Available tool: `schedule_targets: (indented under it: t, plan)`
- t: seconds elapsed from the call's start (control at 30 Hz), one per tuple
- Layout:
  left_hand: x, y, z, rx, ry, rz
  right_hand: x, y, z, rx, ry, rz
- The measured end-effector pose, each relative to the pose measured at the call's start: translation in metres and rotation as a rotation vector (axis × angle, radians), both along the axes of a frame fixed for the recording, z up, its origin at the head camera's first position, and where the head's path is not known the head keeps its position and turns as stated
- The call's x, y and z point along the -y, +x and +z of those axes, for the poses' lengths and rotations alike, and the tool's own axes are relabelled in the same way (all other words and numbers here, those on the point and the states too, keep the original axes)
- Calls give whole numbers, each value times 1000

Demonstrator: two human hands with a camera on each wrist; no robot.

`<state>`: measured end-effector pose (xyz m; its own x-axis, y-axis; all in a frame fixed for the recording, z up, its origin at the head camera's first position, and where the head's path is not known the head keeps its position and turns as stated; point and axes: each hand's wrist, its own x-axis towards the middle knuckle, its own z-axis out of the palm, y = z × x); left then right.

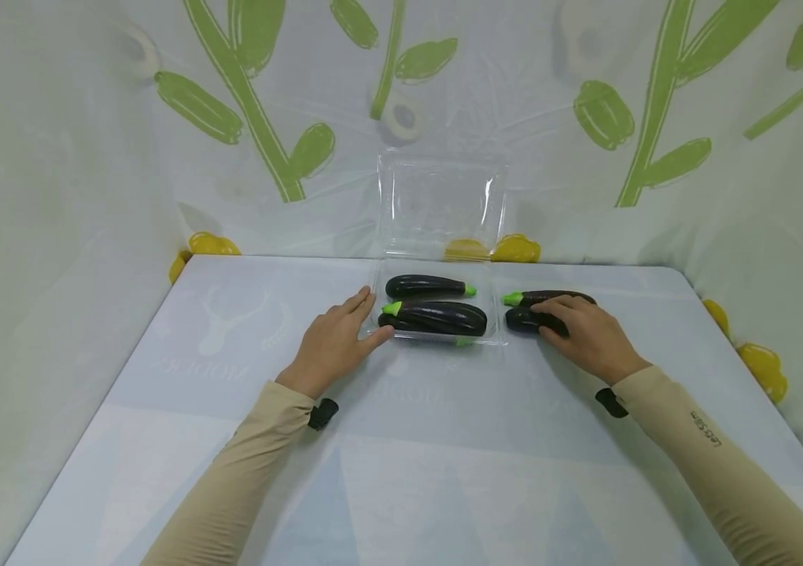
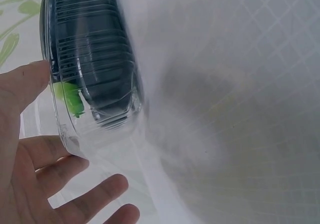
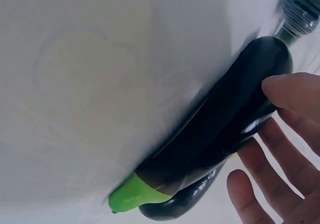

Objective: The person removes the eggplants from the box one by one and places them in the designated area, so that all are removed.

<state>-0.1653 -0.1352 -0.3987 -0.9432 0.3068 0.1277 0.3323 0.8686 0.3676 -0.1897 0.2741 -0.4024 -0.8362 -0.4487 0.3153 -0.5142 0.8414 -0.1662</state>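
Observation:
A clear plastic clamshell box (image 1: 497, 314) stands at the table's back with its lid (image 1: 443, 200) raised. Inside lie dark eggplants with green stem ends: one at the back (image 1: 424, 285) and one in front (image 1: 447, 316), partly over another. At the box's left front corner, my left hand (image 1: 333, 342) touches the wall and rim with thumb and spread fingers. My right hand (image 1: 591, 336) grips an eggplant (image 3: 215, 119) lying right of the box, thumb on its near side and fingers on its far side. A second loose eggplant (image 1: 535, 296) lies just behind it, partly hidden by the hand.
The white table (image 1: 408, 472) has a faint printed pattern. Its back edge meets a hanging cloth (image 1: 514, 181) with green leaves and yellow flowers, which also encloses both sides. The raised lid stands close in front of this cloth.

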Motion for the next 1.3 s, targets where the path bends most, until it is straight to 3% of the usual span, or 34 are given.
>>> schedule_targets:
  t: [0.77, 1.0, 1.3]
  plan:
    - [0, 1, 2, -3, 11, 1, 0, -6, 2, -17, -53, -32]
    - [0, 0, 0, -3, 12, -2, -1, -6, 7, 4, -88, -63]
    - [0, 0, 1, 11, 12, 6, 0, -8, 14, -30, -135, -51]
